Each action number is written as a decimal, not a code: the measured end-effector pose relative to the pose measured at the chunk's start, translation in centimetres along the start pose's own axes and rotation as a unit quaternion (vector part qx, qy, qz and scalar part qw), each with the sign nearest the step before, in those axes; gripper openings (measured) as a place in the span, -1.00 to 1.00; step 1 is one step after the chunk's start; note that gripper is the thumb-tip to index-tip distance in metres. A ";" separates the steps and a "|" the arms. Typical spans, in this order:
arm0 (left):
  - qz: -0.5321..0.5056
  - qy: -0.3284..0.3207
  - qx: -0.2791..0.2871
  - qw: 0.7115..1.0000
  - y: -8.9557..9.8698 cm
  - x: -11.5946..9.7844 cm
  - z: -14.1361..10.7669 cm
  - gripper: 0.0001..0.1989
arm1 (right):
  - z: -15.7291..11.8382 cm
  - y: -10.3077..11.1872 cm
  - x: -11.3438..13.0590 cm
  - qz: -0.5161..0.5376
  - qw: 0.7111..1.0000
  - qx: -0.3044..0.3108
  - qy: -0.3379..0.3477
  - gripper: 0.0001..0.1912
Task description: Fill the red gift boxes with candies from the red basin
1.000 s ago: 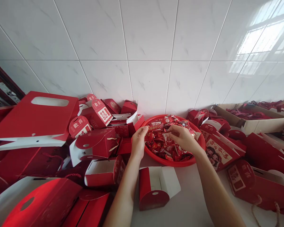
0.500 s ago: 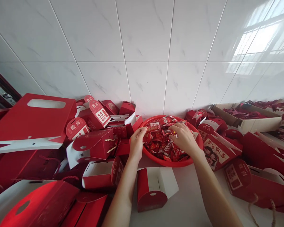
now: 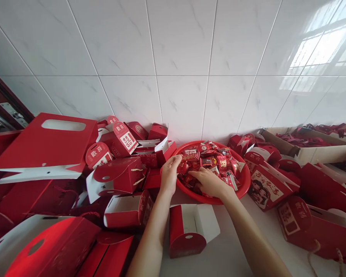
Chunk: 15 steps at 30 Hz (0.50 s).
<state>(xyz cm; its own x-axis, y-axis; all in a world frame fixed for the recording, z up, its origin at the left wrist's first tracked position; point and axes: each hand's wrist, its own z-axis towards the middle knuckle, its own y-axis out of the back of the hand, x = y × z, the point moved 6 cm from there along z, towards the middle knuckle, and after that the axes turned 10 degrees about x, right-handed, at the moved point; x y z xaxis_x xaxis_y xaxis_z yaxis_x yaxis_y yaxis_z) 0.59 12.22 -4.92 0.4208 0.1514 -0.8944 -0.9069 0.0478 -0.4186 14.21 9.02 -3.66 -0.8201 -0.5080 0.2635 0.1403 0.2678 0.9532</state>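
A round red plastic basket (image 3: pixel 242 189) holds a heap of shiny red wrapped candies (image 3: pixel 223 163). At its left rim my left hand (image 3: pixel 169 177) is closed, thumb and fingers pinching red wrapped candy (image 3: pixel 182 167); how many pieces it has is hidden. My right hand (image 3: pixel 210 182) reaches over the front rim into the heap. Its index finger is stretched out toward the left side, touching candies, while the other fingertips are partly hidden. In front of the basket stands an open red gift box (image 3: pixel 187 244) with a white inside and a raised white flap.
Red gift boxes (image 3: pixel 119 175) crowd the left side, with a large red box (image 3: pixel 54 142) at the back. More boxes, including one with a printed couple (image 3: pixel 261 188), lie on the right. A cardboard carton (image 3: pixel 314 154) of red ribbons sits by the tiled wall (image 3: pixel 181 104).
My right hand has moved left and toward me across the heap, uncovering candies on the right. The left hand stays at the left rim. The view has shifted slightly left.
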 end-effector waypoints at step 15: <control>0.001 0.002 -0.002 1.000 0.1 0.0 0.0 -0.74 | 0.1 0.3 0.3 0.003 1.000 0.009 0.001 -0.54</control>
<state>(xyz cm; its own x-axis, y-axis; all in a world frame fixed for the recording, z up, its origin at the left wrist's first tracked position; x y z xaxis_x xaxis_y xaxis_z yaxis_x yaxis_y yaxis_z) 0.50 12.25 -4.95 0.4187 0.1477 -0.8960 -0.9078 0.0434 -0.4171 13.94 8.96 -3.31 -0.8177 -0.5085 0.2696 0.1355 0.2852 0.9488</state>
